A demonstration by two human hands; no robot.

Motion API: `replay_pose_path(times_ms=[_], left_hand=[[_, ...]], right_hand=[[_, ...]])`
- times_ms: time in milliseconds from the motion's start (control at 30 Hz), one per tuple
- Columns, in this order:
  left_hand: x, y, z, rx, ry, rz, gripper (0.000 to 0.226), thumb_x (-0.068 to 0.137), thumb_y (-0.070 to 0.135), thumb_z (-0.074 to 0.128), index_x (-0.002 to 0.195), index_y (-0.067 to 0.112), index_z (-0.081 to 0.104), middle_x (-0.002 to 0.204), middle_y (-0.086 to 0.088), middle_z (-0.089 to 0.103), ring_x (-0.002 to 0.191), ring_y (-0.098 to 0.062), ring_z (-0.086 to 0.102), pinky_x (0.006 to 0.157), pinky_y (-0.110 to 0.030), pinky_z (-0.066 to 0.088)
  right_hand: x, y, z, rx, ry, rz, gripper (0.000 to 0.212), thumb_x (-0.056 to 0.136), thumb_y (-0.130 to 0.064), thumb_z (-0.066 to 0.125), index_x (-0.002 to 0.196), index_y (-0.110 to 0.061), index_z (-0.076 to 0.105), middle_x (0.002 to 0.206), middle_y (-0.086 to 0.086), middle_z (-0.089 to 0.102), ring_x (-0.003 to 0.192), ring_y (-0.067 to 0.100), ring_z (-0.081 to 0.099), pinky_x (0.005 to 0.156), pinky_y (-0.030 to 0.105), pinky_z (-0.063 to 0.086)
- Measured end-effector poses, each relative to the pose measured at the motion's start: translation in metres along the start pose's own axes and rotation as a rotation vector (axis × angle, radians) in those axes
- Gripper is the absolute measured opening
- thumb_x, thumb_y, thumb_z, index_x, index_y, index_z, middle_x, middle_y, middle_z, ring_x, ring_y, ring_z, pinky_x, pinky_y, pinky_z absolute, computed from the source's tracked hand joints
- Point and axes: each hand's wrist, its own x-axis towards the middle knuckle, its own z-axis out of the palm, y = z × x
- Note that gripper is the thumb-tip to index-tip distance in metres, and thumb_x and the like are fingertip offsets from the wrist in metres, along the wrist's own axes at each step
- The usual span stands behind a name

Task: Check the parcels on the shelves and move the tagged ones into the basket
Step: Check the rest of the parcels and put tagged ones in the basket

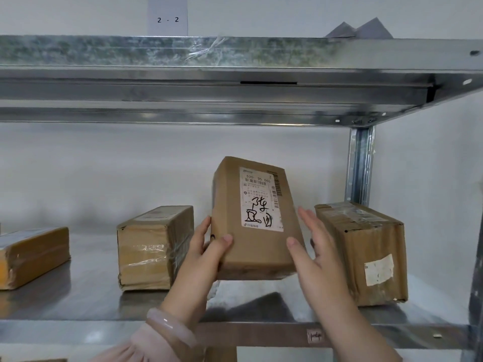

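Observation:
A brown cardboard parcel (251, 231) is held tilted above the metal shelf (91, 296), its white shipping label with black handwriting facing me. My left hand (201, 257) grips its lower left edge, thumb on the front. My right hand (313, 252) presses flat against its right side, thumb on the front and fingers spread. Three other parcels stand on the shelf: a taped box (154, 246) to the left, a flat one (31, 257) at the far left, and a taped box with a torn white sticker (366, 254) to the right. No basket is in view.
The upper shelf beam (235, 74) runs overhead, with a paper sign "2 - 2" (167, 18) on the wall above it. A steel upright post (360, 165) stands at the right behind the right-hand box. A small tag (315, 335) sticks to the shelf's front edge.

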Motion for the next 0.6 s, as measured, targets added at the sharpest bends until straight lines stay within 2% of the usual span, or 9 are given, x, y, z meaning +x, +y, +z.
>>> replay_pose_path(times_ms=[100,167,200,267,333,400,467,533,600], left_hand=[[0.006,-0.003,-0.002,-0.016,0.014,-0.085,0.054,0.057,0.063,0.070,0.109,0.064,0.056,0.116,0.012,0.069,0.104,-0.016,0.069,0.093,-0.043,0.053],[0.007,-0.002,-0.002,0.022,0.029,-0.084,0.059,0.059,0.066,0.063,0.117,0.060,0.055,0.124,0.013,0.065,0.113,-0.016,0.063,0.103,-0.046,0.046],[0.007,-0.002,-0.002,0.048,0.037,-0.068,0.063,0.060,0.066,0.060,0.122,0.057,0.055,0.125,0.014,0.065,0.115,-0.014,0.062,0.104,-0.042,0.045],[0.006,0.000,-0.001,0.085,0.056,-0.025,0.061,0.060,0.063,0.061,0.121,0.056,0.056,0.115,0.023,0.067,0.107,-0.004,0.064,0.091,-0.028,0.051],[0.004,0.005,0.000,0.109,0.036,-0.005,0.058,0.062,0.057,0.067,0.118,0.057,0.055,0.102,0.028,0.071,0.096,0.003,0.068,0.074,-0.016,0.054],[0.003,0.007,0.002,0.175,0.024,0.003,0.064,0.067,0.055,0.070,0.128,0.054,0.050,0.112,0.023,0.068,0.100,-0.001,0.067,0.080,-0.020,0.054],[0.006,0.008,0.003,0.266,0.060,0.003,0.058,0.077,0.055,0.068,0.132,0.049,0.050,0.120,0.016,0.061,0.103,-0.001,0.061,0.083,-0.024,0.050],[0.009,0.009,0.004,0.339,0.079,0.003,0.049,0.080,0.059,0.064,0.126,0.046,0.054,0.120,0.013,0.061,0.101,0.002,0.057,0.078,-0.022,0.046],[0.011,0.013,0.004,0.393,0.066,0.010,0.052,0.079,0.060,0.062,0.127,0.042,0.056,0.122,0.010,0.062,0.102,0.002,0.056,0.078,-0.021,0.044]], right_hand=[[0.006,0.004,-0.004,0.149,-0.108,0.216,0.055,0.091,-0.037,0.062,0.127,-0.068,0.035,0.135,-0.028,0.045,0.111,-0.007,0.055,0.074,0.010,0.048],[0.007,0.007,-0.003,0.110,-0.099,0.229,0.057,0.089,-0.040,0.064,0.133,-0.062,0.035,0.133,-0.029,0.046,0.109,-0.009,0.053,0.077,0.010,0.044],[0.009,0.008,-0.002,0.086,-0.092,0.224,0.059,0.088,-0.042,0.064,0.137,-0.058,0.035,0.130,-0.032,0.046,0.108,-0.013,0.051,0.076,0.009,0.041],[0.012,0.008,0.000,0.054,-0.100,0.237,0.058,0.088,-0.045,0.062,0.139,-0.054,0.035,0.117,-0.042,0.044,0.095,-0.025,0.047,0.064,0.004,0.041],[0.016,0.006,0.002,0.018,-0.123,0.262,0.054,0.090,-0.048,0.057,0.139,-0.052,0.035,0.111,-0.043,0.043,0.089,-0.024,0.045,0.056,0.002,0.041],[0.020,0.004,0.003,-0.009,-0.153,0.290,0.053,0.091,-0.051,0.053,0.141,-0.049,0.035,0.122,-0.029,0.048,0.090,-0.018,0.044,0.055,0.006,0.041],[0.021,0.003,0.003,-0.023,-0.195,0.317,0.053,0.093,-0.053,0.050,0.143,-0.047,0.033,0.132,-0.019,0.048,0.094,-0.013,0.046,0.057,0.006,0.040],[0.019,0.003,-0.001,-0.042,-0.238,0.324,0.056,0.093,-0.053,0.050,0.145,-0.045,0.032,0.141,-0.015,0.045,0.107,-0.004,0.049,0.072,0.009,0.039],[0.015,0.001,-0.011,-0.082,-0.224,0.283,0.057,0.091,-0.054,0.053,0.143,-0.048,0.032,0.146,-0.017,0.040,0.121,0.000,0.043,0.086,0.017,0.037]])
